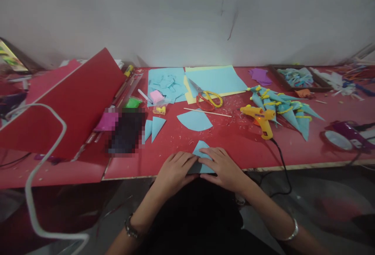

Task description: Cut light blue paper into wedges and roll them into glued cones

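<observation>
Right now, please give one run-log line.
left hand: on blue paper; right hand: same paper; ahead: fan-shaped blue piece; rightward: yellow glue gun

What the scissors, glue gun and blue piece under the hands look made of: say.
Scissors: likely metal blades, grey with dull sheen; probably plastic handles, brightly coloured.
Glue gun: likely hard plastic, smooth moulded yellow body.
Blue piece: apparently paper or card, matt, crisp edges.
</observation>
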The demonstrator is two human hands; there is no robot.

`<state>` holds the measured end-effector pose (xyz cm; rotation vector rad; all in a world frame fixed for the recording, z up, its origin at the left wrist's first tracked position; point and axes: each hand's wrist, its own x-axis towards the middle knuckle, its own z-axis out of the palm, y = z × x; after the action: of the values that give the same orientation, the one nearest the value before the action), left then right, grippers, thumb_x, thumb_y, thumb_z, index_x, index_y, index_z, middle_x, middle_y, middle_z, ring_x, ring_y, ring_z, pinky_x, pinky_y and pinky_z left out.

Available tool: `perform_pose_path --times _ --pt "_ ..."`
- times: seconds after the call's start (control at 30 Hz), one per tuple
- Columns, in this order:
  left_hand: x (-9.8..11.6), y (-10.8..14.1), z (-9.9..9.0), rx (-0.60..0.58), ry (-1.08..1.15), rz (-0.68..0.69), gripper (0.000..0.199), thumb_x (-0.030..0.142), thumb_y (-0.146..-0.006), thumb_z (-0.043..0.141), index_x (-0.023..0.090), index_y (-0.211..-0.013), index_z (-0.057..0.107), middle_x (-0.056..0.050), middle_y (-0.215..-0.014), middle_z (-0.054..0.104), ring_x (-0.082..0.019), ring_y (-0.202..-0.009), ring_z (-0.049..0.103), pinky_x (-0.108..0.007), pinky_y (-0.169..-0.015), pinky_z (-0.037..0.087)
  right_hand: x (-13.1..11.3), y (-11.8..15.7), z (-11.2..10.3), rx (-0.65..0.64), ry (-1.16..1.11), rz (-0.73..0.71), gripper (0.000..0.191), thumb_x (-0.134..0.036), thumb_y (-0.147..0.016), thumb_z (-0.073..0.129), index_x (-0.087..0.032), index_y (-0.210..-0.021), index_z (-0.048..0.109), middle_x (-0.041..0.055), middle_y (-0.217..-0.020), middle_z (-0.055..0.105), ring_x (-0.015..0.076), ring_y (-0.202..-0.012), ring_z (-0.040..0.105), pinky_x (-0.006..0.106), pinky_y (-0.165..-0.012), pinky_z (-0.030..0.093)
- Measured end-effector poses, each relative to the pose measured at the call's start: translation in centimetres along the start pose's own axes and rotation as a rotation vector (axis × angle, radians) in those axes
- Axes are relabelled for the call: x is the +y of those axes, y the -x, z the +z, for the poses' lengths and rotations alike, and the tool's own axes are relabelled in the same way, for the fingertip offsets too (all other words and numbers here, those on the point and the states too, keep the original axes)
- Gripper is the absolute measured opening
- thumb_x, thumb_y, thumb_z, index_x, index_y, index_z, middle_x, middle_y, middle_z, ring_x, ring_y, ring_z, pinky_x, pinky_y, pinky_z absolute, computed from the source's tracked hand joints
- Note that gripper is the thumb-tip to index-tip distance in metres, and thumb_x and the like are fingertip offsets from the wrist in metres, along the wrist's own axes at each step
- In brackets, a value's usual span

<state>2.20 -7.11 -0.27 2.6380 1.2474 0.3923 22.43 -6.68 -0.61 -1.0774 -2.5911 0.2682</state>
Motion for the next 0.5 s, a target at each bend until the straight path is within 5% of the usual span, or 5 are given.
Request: perform_pose_path --times 0.17,0.33,0.5 --pt "-0.3 0.5 -0.3 0.1 -0.013 0.009 0.01 0.027 -0.082 0.054 0.02 -0.086 0.06 0.0 -0.088 0.066 -0.016 -0.079 0.057 -0.029 -0.07 0.04 1.0 0.2 -0.8 -0.015 -0.108 -0.033 0.03 -0.039 -0.08 0.056 -0.024 -0.106 0.06 0.0072 -0.116 0.057 0.02 -0.107 0.05 0.04 -0.093 0.033" --pt "-0.5 0.8 -0.8 0.154 -0.037 0.031 0.017 0.023 -0.087 0.046 0.021 -0.079 0.06 0.002 -0.081 0.066 -0.013 -0.074 0.056 -0.027 -0.068 0.035 1.3 -0.2 -0.7 0.037 -0.16 -0.035 0.018 -0.029 -0.082 0.055 -0.021 -0.096 0.064 0.0062 -0.105 0.062 0.0175 -0.096 0.053 0.034 -0.085 0.038" --pt "-0.1 1.1 -0.1 0.237 -0.048 -0.089 0.016 0.026 -0.085 0.05 0.02 -0.072 0.059 0.003 -0.076 0.066 -0.013 -0.071 0.056 -0.029 -0.07 0.033 0.8 -1.2 0.3 0.118 -0.218 0.091 0.017 -0.031 -0.083 0.053 -0.019 -0.078 0.064 0.0041 -0.089 0.062 0.0153 -0.081 0.052 0.029 -0.072 0.04"
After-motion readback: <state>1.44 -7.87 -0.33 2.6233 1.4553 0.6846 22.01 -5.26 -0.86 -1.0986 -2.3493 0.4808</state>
